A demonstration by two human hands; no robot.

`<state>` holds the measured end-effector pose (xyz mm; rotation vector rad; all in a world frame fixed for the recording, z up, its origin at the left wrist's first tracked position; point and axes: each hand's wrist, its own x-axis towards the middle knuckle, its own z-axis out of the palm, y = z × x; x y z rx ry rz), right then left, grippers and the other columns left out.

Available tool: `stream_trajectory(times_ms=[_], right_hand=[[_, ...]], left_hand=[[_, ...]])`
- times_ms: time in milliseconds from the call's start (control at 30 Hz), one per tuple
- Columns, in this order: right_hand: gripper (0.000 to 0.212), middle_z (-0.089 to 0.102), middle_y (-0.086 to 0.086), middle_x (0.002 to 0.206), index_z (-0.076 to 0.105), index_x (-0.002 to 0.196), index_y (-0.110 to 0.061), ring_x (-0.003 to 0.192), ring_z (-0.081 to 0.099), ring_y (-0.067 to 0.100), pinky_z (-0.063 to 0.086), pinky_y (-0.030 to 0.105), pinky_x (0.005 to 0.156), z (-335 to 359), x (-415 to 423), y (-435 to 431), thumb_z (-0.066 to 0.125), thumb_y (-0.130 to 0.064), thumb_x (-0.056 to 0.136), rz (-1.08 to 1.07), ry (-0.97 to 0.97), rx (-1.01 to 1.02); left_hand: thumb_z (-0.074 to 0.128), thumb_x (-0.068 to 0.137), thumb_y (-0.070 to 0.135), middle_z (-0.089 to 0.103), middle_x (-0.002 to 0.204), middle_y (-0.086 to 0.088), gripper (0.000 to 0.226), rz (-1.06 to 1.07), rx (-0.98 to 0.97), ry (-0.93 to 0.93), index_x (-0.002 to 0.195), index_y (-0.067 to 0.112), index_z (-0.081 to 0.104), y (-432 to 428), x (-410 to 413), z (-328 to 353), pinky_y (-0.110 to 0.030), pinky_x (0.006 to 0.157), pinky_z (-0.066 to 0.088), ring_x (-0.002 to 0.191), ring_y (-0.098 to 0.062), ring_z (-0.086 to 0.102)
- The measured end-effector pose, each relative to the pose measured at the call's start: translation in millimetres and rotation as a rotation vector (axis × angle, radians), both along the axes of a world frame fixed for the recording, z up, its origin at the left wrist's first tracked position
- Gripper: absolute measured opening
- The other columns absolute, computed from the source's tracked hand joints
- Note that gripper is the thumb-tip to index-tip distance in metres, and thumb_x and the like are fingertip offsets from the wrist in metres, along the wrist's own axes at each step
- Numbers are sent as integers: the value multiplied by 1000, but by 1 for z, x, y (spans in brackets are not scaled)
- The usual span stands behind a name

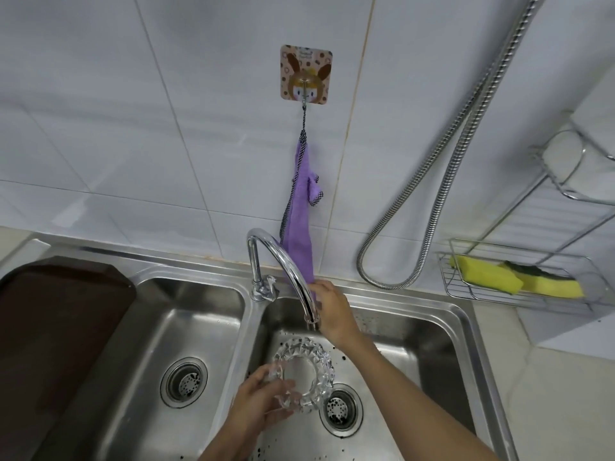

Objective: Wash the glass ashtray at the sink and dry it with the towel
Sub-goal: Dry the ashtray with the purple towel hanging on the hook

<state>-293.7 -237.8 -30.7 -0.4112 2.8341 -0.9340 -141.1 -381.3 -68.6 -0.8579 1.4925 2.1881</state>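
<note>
Low in the frame, a little right of centre, the glass ashtray (pixel 301 374) is held up over the right-hand basin of the sink (pixel 466 331), just under the spout of the tap (pixel 283 261). The left hand (pixel 263 402) has it: the fingers (pixel 283 384) are curled over the near-left rim, thumb on the upper edge, other fingertips wrapping beneath the cut glass, so that hand is clamped on the ashtray. The ashtray's open ring tilts toward the camera, its far rim nearly below the spout and its right edge above the drain (pixel 340 409).

The left forearm comes up from the bottom edge, wrist bent inward. The right arm crosses diagonally from the lower right of the frame up to the centre, and the right hand (pixel 332 311) sits at the tap's spout end, fingers (pixel 324 287) bent around the chrome and reaching the bottom tip of the purple towel (pixel 299 227); whether they pinch the towel or only grip the spout, I cannot tell.

The towel hangs straight down from a cartoon wall hook (pixel 306 73) at top centre, behind the tap. Dark specks dot the floor of the right basin. At the left edge a dark brown tray (pixel 50 327) lies across the sink. On the right, a wire rack (pixel 499 291) holds yellow sponges (pixel 512 276), and a metal hose (pixel 442 194) loops down the tiled wall
</note>
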Motion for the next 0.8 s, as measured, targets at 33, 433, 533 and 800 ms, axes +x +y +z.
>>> stream_trajectory(times_ms=[33, 433, 533, 800], right_hand=[[33, 58, 8, 127, 62, 123, -8, 118, 53, 25, 43, 32, 101, 4, 10, 5, 57, -3, 91, -67, 4, -48], [34, 54, -5, 79, 73, 97, -14, 61, 50, 11, 37, 8, 56, 88, 136, 90, 79, 4, 69, -285, 458, -154], [31, 59, -7, 91, 75, 98, -14, 67, 53, 8, 44, 13, 55, 115, 162, 98, 79, -1, 70, -124, 560, -61], [40, 69, -15, 116, 67, 119, -26, 111, 61, 4, 58, 24, 69, 152, 189, 84, 52, -50, 91, 185, 484, 174]], left_hand=[[71, 73, 5, 75, 92, -21, 39, -11, 8, 2, 112, 10, 69, 3, 1, 4, -47, 74, 60, 81, -37, 73], [74, 67, 22, 68, 121, -11, 49, -202, 66, 136, 113, 11, 68, 51, 30, 78, -41, 73, 61, 95, -33, 74], [68, 81, 15, 67, 117, -15, 37, -161, 97, 218, 117, 10, 67, 53, 32, 99, -44, 76, 61, 98, -36, 73], [75, 63, 34, 75, 101, -9, 44, -130, 214, 419, 105, 21, 75, 39, 9, 131, -31, 67, 60, 85, -24, 74]])
